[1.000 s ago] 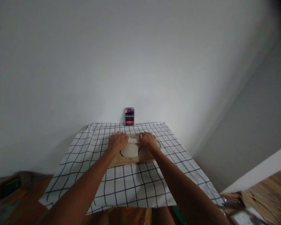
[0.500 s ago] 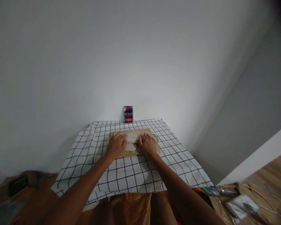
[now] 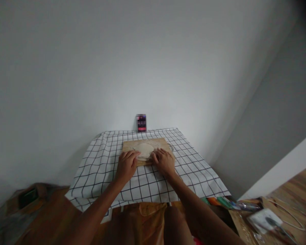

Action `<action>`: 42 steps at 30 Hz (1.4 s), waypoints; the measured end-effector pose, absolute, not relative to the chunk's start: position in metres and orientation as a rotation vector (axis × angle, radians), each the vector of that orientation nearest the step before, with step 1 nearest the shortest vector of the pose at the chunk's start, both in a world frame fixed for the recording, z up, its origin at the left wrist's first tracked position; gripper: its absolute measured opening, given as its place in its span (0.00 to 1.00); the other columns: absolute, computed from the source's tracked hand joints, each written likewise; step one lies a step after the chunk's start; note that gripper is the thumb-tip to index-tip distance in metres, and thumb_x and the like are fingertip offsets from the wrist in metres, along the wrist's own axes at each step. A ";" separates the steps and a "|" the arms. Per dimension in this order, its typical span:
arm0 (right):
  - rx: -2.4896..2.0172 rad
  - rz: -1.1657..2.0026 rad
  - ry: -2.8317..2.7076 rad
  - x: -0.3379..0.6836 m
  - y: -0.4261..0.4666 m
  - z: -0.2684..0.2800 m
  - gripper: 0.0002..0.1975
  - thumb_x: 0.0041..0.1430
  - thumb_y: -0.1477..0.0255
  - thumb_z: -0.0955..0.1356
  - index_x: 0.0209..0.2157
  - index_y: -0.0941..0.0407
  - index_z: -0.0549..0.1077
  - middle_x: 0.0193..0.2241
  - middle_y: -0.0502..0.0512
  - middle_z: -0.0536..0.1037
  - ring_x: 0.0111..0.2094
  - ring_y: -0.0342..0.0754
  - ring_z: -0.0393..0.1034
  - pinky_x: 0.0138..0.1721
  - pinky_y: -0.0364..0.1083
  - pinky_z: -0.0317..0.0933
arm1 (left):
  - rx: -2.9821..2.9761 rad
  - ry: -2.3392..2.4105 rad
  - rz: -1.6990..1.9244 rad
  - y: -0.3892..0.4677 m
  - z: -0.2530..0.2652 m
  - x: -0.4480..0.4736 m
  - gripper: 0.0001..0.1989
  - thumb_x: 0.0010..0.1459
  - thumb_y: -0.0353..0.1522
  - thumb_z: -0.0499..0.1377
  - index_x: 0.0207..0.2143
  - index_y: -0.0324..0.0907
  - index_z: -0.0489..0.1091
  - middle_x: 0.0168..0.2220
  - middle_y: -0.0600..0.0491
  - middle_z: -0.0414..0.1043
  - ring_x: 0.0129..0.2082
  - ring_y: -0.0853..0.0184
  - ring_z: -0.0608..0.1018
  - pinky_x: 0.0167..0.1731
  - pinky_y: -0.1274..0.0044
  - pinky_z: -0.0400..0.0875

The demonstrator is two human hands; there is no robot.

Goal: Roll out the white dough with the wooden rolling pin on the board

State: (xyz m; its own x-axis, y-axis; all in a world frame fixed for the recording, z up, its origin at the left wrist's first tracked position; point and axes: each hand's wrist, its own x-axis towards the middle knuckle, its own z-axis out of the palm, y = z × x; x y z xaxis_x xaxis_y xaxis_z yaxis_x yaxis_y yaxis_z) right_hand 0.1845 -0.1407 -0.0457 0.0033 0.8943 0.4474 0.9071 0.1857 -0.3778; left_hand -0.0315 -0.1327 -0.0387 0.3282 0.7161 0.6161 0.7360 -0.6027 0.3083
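Note:
A flattened round of pale dough (image 3: 143, 149) lies on a wooden board (image 3: 156, 141) dusted with what looks like flour. Just in front of the dough, near the board's front edge, a light rolling pin (image 3: 145, 159) runs crosswise, mostly covered by my hands. My left hand (image 3: 128, 161) is closed over its left end, fingers pointing forward and bent over it. Over the right end, my right hand (image 3: 165, 160) is curled in the same way, its thumb turned inward.
A white cloth with a black grid (image 3: 97, 163) covers the table. Against the wall at the back stands a small dark upright object with a phone-like screen (image 3: 141, 123), blurred out. A power strip (image 3: 264, 218) and packets lie low at the right; a cardboard box (image 3: 28, 197) sits low left.
Both hands have drawn the rolling pin back toward me, from over the dough to the board's front edge. More of the dough now shows beyond the pin. The view has shifted slightly.

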 end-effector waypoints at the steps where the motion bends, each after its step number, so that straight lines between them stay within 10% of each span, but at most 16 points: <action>1: -1.673 -0.032 -1.858 0.184 -0.142 -0.047 0.17 0.74 0.60 0.61 0.49 0.50 0.79 0.61 0.54 0.75 0.65 0.51 0.63 0.64 0.52 0.51 | -2.518 -1.409 -1.158 -0.134 -0.037 -0.030 0.17 0.68 0.30 0.49 0.51 0.47 0.75 0.52 0.50 0.79 0.55 0.60 0.75 0.61 0.60 0.66; 7: -1.617 -0.035 -1.856 0.183 -0.144 -0.049 0.19 0.69 0.54 0.66 0.51 0.50 0.77 0.51 0.56 0.80 0.56 0.53 0.68 0.58 0.51 0.55 | -2.472 -1.458 -1.275 -0.126 -0.037 -0.025 0.12 0.67 0.32 0.51 0.42 0.46 0.76 0.43 0.50 0.80 0.48 0.59 0.78 0.56 0.62 0.70; 19: -1.651 -0.077 -1.801 0.192 -0.149 -0.047 0.18 0.66 0.54 0.69 0.48 0.51 0.77 0.46 0.56 0.78 0.51 0.55 0.69 0.51 0.51 0.56 | -2.134 -1.772 -1.983 -0.121 -0.045 -0.035 0.19 0.70 0.39 0.50 0.59 0.45 0.65 0.61 0.44 0.71 0.62 0.59 0.73 0.63 0.62 0.68; 42: -1.543 -0.095 -1.915 0.191 -0.151 -0.048 0.16 0.68 0.55 0.68 0.48 0.50 0.79 0.44 0.56 0.79 0.49 0.53 0.70 0.51 0.51 0.55 | -2.182 -1.793 -1.894 -0.122 -0.049 -0.036 0.16 0.69 0.40 0.51 0.54 0.46 0.70 0.55 0.49 0.76 0.52 0.61 0.78 0.53 0.68 0.75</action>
